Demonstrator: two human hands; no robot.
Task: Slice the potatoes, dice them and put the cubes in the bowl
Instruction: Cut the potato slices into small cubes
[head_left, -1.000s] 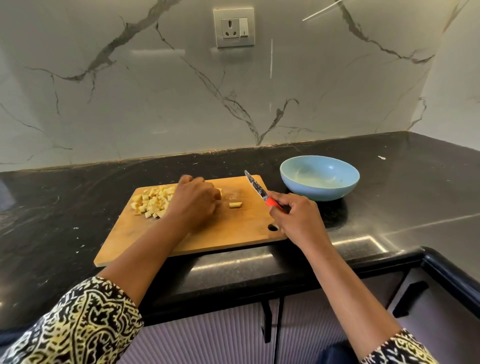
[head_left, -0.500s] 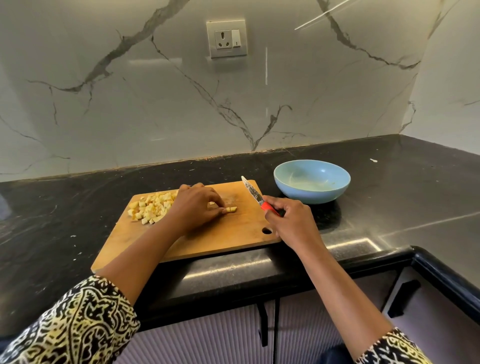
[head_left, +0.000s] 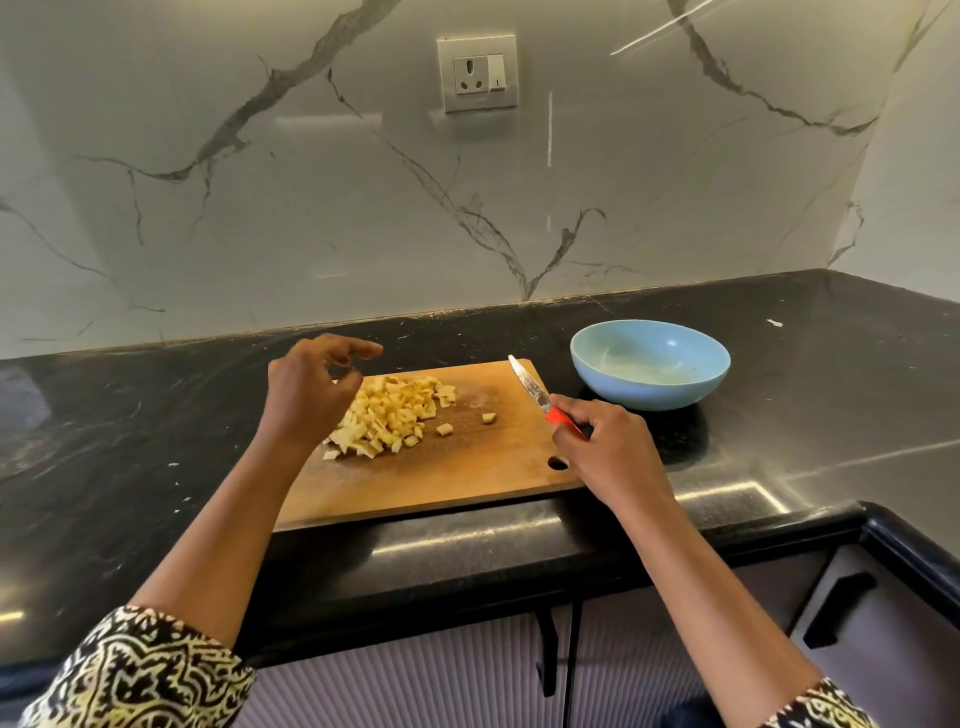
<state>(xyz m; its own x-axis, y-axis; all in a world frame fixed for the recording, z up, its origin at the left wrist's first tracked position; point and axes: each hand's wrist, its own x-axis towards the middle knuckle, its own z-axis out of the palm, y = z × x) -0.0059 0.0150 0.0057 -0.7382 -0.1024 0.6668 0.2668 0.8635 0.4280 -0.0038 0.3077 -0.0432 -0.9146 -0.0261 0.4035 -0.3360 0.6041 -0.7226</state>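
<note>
Potato cubes (head_left: 395, 415) lie heaped on the cutting board (head_left: 467, 480), beside a blue bowl (head_left: 649, 392) on the bench (head_left: 156, 441). The left hand (head_left: 311, 389) hovers loose-fingered above them; the right hand (head_left: 608, 452) grips a knife (head_left: 537, 399).

Count log, head view.

- Cutting board (head_left: 441, 483): 1, with 1 round hole (head_left: 558, 462).
- Knife (head_left: 535, 395): 1, red handle.
- Bowl (head_left: 649, 389): 1, light blue.
- Potato cubes: 1 heap (head_left: 395, 415); the pieces overlap, so no exact number can be read.
- Loose cubes apart from the heap: 2, the outer loose cube (head_left: 488, 417) and the inner loose cube (head_left: 444, 428).
- Hands: 2, left hand (head_left: 311, 389) and right hand (head_left: 608, 452).
- Patterned sleeves: 2, left sleeve (head_left: 140, 670) and right sleeve (head_left: 821, 706).
- Wall socket (head_left: 477, 73): 1, with 1 switch.
- Dark cabinet handles (head_left: 836, 608) below the surface (head_left: 130, 441): 3.
- White scrap (head_left: 775, 322): 1.
</note>
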